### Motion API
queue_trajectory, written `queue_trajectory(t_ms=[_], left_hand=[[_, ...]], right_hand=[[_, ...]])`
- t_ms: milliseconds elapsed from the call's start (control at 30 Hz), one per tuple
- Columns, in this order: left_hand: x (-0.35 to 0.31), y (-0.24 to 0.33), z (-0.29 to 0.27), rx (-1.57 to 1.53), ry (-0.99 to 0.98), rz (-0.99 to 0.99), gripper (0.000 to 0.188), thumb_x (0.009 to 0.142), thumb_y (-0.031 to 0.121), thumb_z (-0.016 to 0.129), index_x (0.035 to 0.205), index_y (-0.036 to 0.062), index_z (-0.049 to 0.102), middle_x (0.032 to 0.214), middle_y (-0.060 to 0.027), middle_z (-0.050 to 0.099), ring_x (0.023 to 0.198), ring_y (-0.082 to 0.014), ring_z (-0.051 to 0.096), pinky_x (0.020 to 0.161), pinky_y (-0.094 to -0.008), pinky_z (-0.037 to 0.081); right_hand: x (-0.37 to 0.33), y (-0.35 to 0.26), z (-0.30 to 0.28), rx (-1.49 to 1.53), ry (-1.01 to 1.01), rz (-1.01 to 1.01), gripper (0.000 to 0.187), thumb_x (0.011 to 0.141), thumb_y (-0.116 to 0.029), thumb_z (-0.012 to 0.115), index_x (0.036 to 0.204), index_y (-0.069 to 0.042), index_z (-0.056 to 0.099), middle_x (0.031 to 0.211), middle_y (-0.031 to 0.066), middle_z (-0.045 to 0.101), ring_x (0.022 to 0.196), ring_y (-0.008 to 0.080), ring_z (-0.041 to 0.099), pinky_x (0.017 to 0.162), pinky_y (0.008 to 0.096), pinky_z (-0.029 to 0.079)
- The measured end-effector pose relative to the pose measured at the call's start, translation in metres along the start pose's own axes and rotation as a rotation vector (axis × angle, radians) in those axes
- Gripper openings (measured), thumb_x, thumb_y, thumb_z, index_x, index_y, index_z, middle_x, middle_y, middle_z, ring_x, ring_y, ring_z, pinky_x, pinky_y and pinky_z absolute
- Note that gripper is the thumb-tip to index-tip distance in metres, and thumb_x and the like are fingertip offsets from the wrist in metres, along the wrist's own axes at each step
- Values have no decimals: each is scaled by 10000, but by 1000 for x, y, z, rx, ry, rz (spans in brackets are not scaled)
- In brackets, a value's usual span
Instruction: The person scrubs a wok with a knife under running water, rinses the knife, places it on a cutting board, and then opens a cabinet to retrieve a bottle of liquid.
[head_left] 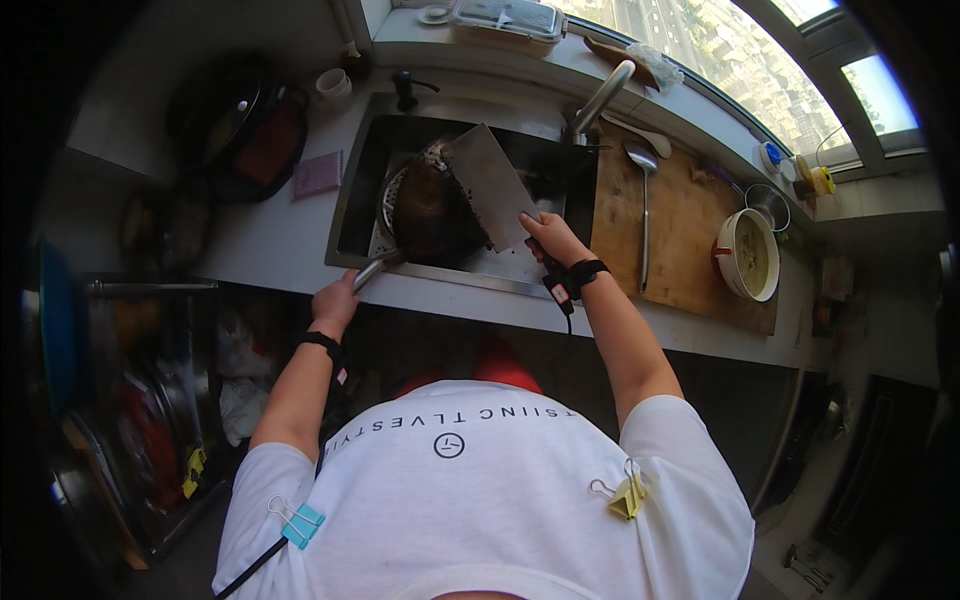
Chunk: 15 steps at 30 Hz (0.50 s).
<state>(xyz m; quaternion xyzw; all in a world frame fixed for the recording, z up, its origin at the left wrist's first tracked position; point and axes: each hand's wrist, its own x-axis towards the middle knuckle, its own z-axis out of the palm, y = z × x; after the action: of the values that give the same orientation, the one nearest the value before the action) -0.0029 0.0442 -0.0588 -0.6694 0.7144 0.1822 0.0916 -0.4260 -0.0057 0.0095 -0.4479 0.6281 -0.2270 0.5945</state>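
My right hand (553, 240) is closed round the handle of a cleaver (492, 185). Its broad grey blade tilts over the sink (345, 190), with dark specks along its lower left edge. Under the blade sits a blackened pan (428, 212), its inside dark and brownish, partly hidden by the cleaver. The pan's metal handle (376, 268) sticks out over the sink's front rim, and my left hand (336, 302) is wrapped round it. Behind the pan shows a perforated metal colander (390, 200). Whether the blade touches the pan I cannot tell.
A faucet (605, 95) arches at the sink's back right. Right of it lies a wooden cutting board (615, 215) with a metal spatula (643, 200) and a cream pot (748, 258). On the left are a pink sponge cloth (318, 174), white cups (335, 86) and a black cooker (240, 130).
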Motion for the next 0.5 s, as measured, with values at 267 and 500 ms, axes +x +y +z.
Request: queue_trajectory(t_ms=[267, 500], left_hand=[[1, 7, 4, 32, 37, -47, 316, 810, 181, 647, 1106, 160, 538, 859, -141, 677, 807, -388, 651, 680, -504, 516], [5, 7, 10, 27, 72, -58, 269, 819, 161, 621, 1077, 151, 543, 841, -142, 672, 800, -384, 651, 671, -502, 516]], right_hand=[[27, -6, -21, -129, -152, 36, 346, 978, -340, 532, 818, -33, 539, 525, 4, 466, 398, 105, 413, 421, 280, 344], [33, -4, -15, -325, -285, -2, 368, 975, -362, 545, 809, -33, 537, 529, -5, 476, 423, 94, 432, 434, 268, 350]])
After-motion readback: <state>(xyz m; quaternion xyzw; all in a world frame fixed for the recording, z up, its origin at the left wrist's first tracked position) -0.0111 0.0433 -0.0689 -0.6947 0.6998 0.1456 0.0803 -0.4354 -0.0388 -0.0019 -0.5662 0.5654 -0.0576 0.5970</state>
